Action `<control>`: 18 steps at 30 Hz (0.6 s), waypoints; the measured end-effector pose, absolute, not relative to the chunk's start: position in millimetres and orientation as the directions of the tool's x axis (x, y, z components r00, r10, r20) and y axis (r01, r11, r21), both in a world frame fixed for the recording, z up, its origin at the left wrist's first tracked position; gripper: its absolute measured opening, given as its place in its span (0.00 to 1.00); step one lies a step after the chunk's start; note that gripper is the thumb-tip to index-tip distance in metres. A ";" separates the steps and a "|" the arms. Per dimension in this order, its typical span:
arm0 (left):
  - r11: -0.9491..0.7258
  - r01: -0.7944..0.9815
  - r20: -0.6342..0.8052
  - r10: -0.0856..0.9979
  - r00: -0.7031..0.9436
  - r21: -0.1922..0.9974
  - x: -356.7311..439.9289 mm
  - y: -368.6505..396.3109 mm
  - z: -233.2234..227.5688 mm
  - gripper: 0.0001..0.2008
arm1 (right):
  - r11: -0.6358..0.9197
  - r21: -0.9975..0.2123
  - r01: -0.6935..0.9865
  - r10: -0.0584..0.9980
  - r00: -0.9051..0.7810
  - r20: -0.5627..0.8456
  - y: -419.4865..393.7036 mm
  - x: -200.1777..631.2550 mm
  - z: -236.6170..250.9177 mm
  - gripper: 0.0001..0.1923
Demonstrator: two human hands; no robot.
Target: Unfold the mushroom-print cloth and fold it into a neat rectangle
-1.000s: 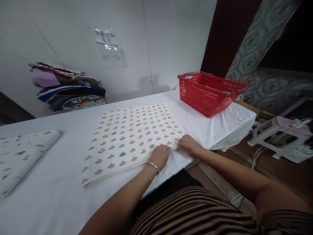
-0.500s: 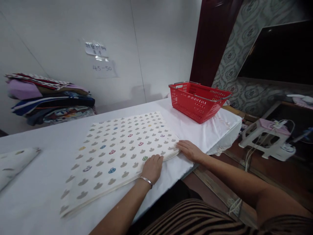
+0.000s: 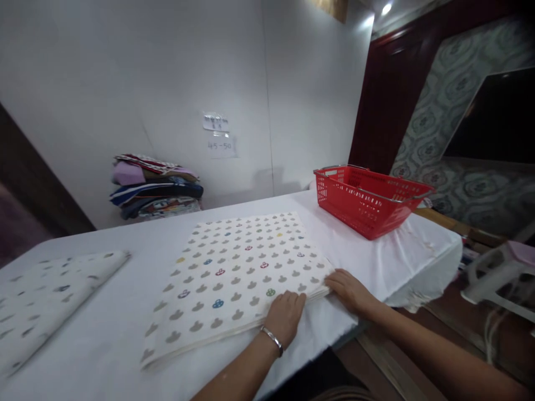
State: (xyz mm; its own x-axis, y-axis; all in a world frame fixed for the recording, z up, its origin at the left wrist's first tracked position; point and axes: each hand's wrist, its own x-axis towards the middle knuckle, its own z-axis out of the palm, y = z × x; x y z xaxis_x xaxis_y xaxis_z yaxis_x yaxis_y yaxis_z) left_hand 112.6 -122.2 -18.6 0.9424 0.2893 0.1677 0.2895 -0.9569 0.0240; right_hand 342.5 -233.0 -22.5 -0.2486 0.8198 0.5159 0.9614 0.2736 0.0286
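Folded patterned cloth (image 3: 234, 278) lies flat mid-table on the white table (image 3: 104, 334), stacked in several layers (edges visible along the near side). Your left hand (image 3: 286, 317) rests palm-down, fingers loosely curled, on its near edge at 6 o'clock; bracelet (image 3: 272, 338) on that wrist. Your right hand (image 3: 349, 289) sits flat and open against the near right corner, 4 o'clock. Red basket (image 3: 370, 200) at 2 o'clock, well apart. Fabric stack (image 3: 154, 186) at 11 o'clock by the wall; second folded cloth (image 3: 50, 295) at 9 o'clock.
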 end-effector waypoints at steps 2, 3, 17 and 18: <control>-0.955 0.297 0.152 0.297 0.943 0.024 112.9 -123.5 -16.3 0.15 | 0.258 0.021 0.966 0.838 -0.234 0.493 -233.9 340.2 -21.9 0.16; -0.956 0.294 0.146 0.294 0.945 0.022 113.1 -123.9 -15.3 0.14 | 0.228 0.016 0.973 0.858 -0.209 0.470 -234.2 337.5 -20.5 0.17; -0.960 0.273 0.214 0.279 0.936 0.058 111.1 -127.6 -21.7 0.09 | 0.309 -0.131 0.942 0.908 -0.251 0.334 -227.2 281.0 -36.1 0.27; -0.957 0.281 0.219 0.289 0.932 0.065 111.3 -127.7 -21.7 0.10 | 0.314 -0.121 0.942 0.903 -0.257 0.343 -226.1 281.6 -38.2 0.27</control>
